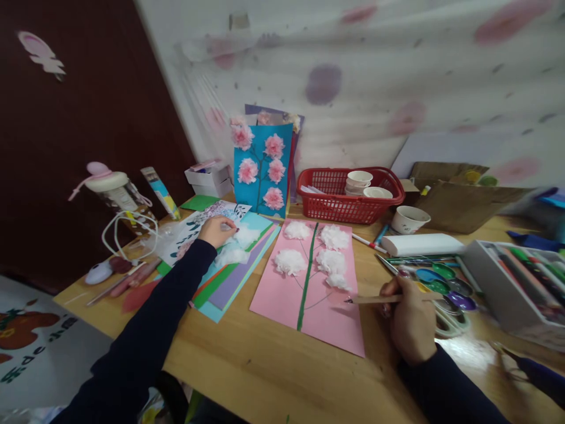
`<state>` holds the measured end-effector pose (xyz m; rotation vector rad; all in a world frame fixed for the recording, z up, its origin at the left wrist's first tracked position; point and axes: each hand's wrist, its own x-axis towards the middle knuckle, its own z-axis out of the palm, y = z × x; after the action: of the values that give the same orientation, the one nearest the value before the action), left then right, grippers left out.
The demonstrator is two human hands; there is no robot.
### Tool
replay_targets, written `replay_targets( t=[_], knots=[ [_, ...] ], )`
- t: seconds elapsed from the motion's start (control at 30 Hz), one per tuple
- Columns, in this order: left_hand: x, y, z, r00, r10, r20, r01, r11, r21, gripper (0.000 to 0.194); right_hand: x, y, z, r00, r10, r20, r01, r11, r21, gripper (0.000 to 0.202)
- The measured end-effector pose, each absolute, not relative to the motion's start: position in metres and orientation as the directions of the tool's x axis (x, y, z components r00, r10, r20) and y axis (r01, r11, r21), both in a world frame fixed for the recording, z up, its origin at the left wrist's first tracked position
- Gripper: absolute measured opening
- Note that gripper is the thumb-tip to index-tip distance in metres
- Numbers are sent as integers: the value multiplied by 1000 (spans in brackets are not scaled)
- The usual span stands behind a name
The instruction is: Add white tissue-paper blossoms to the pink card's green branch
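Observation:
My left hand [216, 231] reaches over the stack of coloured paper [233, 282]. Its fingertips are pinched at the white tissue pieces [245, 237], and a small bit of white shows at them. In my right hand [410, 321] is a wooden-handled paintbrush [375, 299], held level. Its dark tip is at a damp-looking darker patch on the pink sheet [276, 300], below the lowest right white flower [338, 281]. Several white fluffy flowers stand on this sheet, on both sides of a green painted stem [308, 282] with thin drawn branches.
A blue card with pink flowers [257, 171] leans at the back. Beside it stands a red basket [348, 209] with paper cups. To the right are a paper cup [409, 220], a paint palette [441, 280], scissors [454, 324] and a marker box [512, 294]. A bottle [115, 188] stands left.

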<state>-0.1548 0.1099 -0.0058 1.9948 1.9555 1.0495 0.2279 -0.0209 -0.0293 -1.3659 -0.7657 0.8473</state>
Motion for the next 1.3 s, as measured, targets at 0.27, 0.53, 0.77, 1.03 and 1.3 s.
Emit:
replay_targets(
  t=[0.27, 0.53, 0.77, 1.03, 1.3],
  knots=[
    [-155, 105, -3, -125, 959, 256, 685, -103, 721, 17, 226, -22, -27, 471, 882, 1, -69, 37, -997, 39],
    [-152, 106, -7, -137, 969, 206, 556, -97, 826, 25, 224, -25, -26, 453, 891, 35, -26, 53, -998, 39],
    [-151, 104, -10, -199, 957, 212, 531, -76, 844, 39, 224, -24, -27, 457, 889, 27, -13, 37, -999, 40],
    [-157, 98, 5, -133, 978, 161, 409, -94, 908, 66, 225, -25, -28, 458, 889, 14, -51, 42, -998, 40],
    [-156, 94, 5, 31, 983, 182, 411, -178, 894, 68, 224, -23, -29, 442, 896, 39, -42, 64, -997, 40]
  ],
)
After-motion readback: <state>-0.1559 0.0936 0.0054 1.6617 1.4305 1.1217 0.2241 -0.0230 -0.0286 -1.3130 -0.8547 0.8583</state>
